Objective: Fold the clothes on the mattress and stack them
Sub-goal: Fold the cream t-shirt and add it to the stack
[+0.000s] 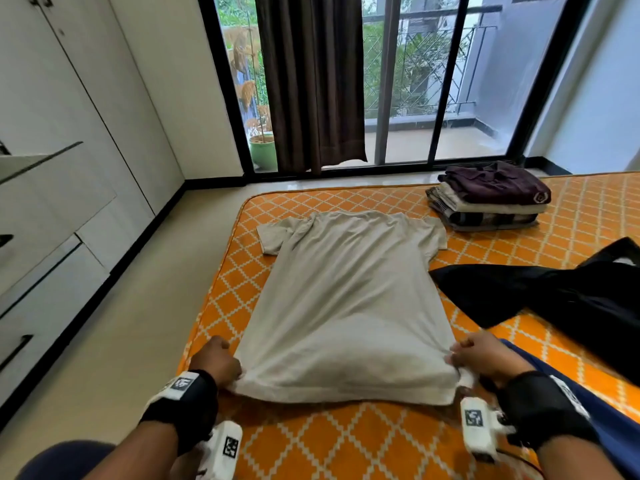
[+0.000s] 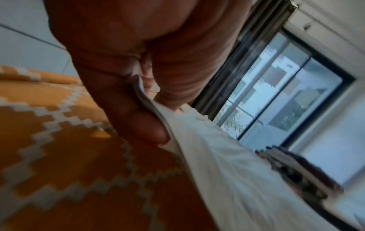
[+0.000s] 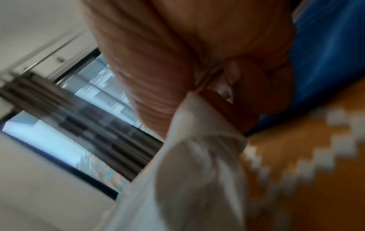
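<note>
Your left hand [image 1: 216, 362] is curled tight around the lower left corner of the beige T-shirt [image 1: 346, 299], and the left wrist view shows the hem pinched between thumb [image 2: 138, 118] and curled fingers. Your right hand [image 1: 481, 358] grips the lower right corner the same way, with a bunch of pale cloth gathered in its closed fingers [image 3: 262, 87]. The shirt lies spread in the centre of the head frame, collar end toward the top, both sleeves out to the sides, its lower edge stretched between your two hands and puffed up slightly from the surface. It rests on the orange mattress [image 1: 363, 441] with a white diamond pattern, which fills the lower and right part of the frame. A stack of folded clothes [image 1: 488, 199] sits on the mattress in the upper right, a dark maroon piece on top. A black garment [image 1: 554, 299] lies crumpled at the right, just beside the shirt's edge. White cupboards [image 1: 69, 133] fill the left side, and a brown curtain [image 1: 311, 81] hangs over the dark-framed glass door [image 1: 450, 81] at the top centre. Both wrist pictures are blurred, so the exact finger placement on the cloth is hard to make out, and the black garment is cut off by the right edge.
</note>
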The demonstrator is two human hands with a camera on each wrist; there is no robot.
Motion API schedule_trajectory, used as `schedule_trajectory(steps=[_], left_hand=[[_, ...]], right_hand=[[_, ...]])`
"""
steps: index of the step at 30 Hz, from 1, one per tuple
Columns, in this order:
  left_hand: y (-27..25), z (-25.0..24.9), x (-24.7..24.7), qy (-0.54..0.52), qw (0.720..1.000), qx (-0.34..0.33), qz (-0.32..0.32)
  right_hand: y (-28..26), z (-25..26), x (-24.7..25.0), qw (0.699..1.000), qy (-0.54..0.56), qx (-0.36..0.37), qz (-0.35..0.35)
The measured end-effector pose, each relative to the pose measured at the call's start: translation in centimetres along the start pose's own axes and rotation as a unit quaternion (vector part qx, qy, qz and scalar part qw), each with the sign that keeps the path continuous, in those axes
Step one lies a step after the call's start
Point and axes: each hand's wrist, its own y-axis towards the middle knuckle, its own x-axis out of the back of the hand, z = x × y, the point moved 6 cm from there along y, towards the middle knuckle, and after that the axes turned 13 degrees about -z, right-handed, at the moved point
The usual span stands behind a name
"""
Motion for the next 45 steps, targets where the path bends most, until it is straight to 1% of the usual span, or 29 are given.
schedule_trajectory(steps=[1, 2, 5, 7, 9, 10, 12, 14, 15, 16, 18, 19, 20, 21, 22, 23, 24, 25, 27, 30, 32, 34, 36, 38, 39, 40, 41, 43, 45], left_hand=[[-0.3, 0.2, -0.3, 0.066, 0.998, -0.017, 0.009], [-0.2, 0.4, -0.6, 0.105, 0.994, -0.029, 0.013], [-0.8, 0.4, -0.7, 0.168, 0.985, -0.038, 0.020], [-1.1, -0.1, -0.3, 0.219, 0.974, -0.048, 0.039], [-2.0, -1.6, 0.4, 0.247, 0.965, -0.062, 0.056], [-2.5, -2.5, 0.7, 0.273, 0.957, -0.081, 0.051], [-3.8, -5.0, 1.1, 0.336, 0.932, -0.132, 0.003], [-5.9, -7.9, 0.1, 0.355, 0.912, -0.205, -0.027], [-7.1, -9.4, -1.3, 0.335, 0.907, -0.253, -0.015], [-8.5, -10.7, -2.8, 0.299, 0.904, -0.304, 0.014], [-11.6, -12.8, -6.2, 0.213, 0.894, -0.378, 0.114], [-13.2, -13.3, -7.9, 0.195, 0.880, -0.401, 0.165], [-14.7, -13.7, -9.6, 0.193, 0.859, -0.429, 0.202], [-16.0, -13.9, -11.0, 0.206, 0.837, -0.456, 0.221], [-16.9, -14.0, -12.3, 0.219, 0.820, -0.479, 0.227], [-17.6, -14.1, -13.2, 0.223, 0.810, -0.493, 0.225], [-17.9, -14.1, -13.7, 0.219, 0.806, -0.503, 0.221], [-18.2, -14.2, -14.1, 0.211, 0.804, -0.510, 0.220], [-18.1, -14.0, -14.3, 0.198, 0.800, -0.517, 0.231], [-17.9, -13.9, -14.3, 0.182, 0.794, -0.515, 0.267], [-17.7, -13.9, -14.1, 0.170, 0.795, -0.498, 0.302], [-17.8, -14.3, -13.9, 0.158, 0.798, -0.474, 0.336], [-17.6, -15.2, -13.8, 0.138, 0.807, -0.468, 0.333], [-17.5, -16.7, -13.8, 0.125, 0.817, -0.488, 0.279], [-17.7, -17.2, -14.0, 0.132, 0.816, -0.500, 0.258], [-17.9, -17.7, -14.5, 0.144, 0.808, -0.513, 0.252], [-18.3, -17.8, -15.1, 0.161, 0.795, -0.523, 0.261], [-18.8, -18.3, -16.1, 0.193, 0.772, -0.528, 0.298], [-18.5, -19.2, -16.5, 0.196, 0.769, -0.516, 0.323]], right_hand=[[0.0, -0.3, 0.0, 0.999, -0.050, -0.002, 0.001], [-0.1, -0.6, 0.2, 0.996, -0.087, -0.007, -0.005], [-0.4, -1.1, 0.7, 0.993, -0.118, -0.019, -0.004], [-0.8, -1.2, 0.9, 0.989, -0.149, -0.025, 0.000], [-0.9, -1.3, 1.1, 0.975, -0.221, -0.021, 0.007], [-0.8, -1.5, 1.1, 0.967, -0.253, -0.018, 0.011], [-0.3, -2.1, 0.6, 0.959, -0.282, -0.016, 0.030], [-0.2, -2.0, 0.8, 0.952, -0.304, -0.004, 0.026], [-0.3, -1.7, 1.1, 0.951, -0.308, 0.005, 0.007], [-0.6, -1.0, 1.6, 0.950, -0.311, 0.018, -0.024], [-0.6, 0.5, 2.4, 0.951, -0.286, 0.061, -0.101], [-0.6, 1.1, 2.4, 0.958, -0.240, 0.088, -0.128], [-0.4, 1.5, 1.9, 0.966, -0.189, 0.114, -0.132], [-0.2, 1.8, 1.2, 0.974, -0.140, 0.138, -0.114], [0.0, 1.7, 0.2, 0.981, -0.110, 0.141, -0.077], [0.3, 1.2, -0.6, 0.987, -0.096, 0.127, -0.035], [0.5, 0.5, -1.0, 0.990, -0.101, 0.102, -0.007], [1.0, -0.3, -0.8, 0.991, -0.109, 0.083, 0.000], [2.2, -1.5, 0.8, 0.988, -0.135, 0.053, -0.050], [3.5, -3.0, 3.6, 0.974, -0.187, 0.004, -0.126], [3.7, -3.4, 4.6, 0.962, -0.231, -0.017, -0.148], [4.3, -3.6, 5.1, 0.954, -0.231, -0.029, -0.187], [5.0, -2.7, 4.6, 0.958, -0.190, 0.014, -0.216], [5.6, -1.6, 3.0, 0.967, -0.154, 0.054, -0.196], [5.6, -1.1, 2.1, 0.971, -0.151, 0.058, -0.177], [5.7, -0.9, 1.4, 0.973, -0.152, 0.063, -0.164], [6.0, -0.8, 1.2, 0.973, -0.149, 0.067, -0.161], [7.1, -0.9, 1.5, 0.977, -0.107, 0.077, -0.168], [8.1, -0.6, 1.9, 0.982, -0.027, 0.097, -0.160]])
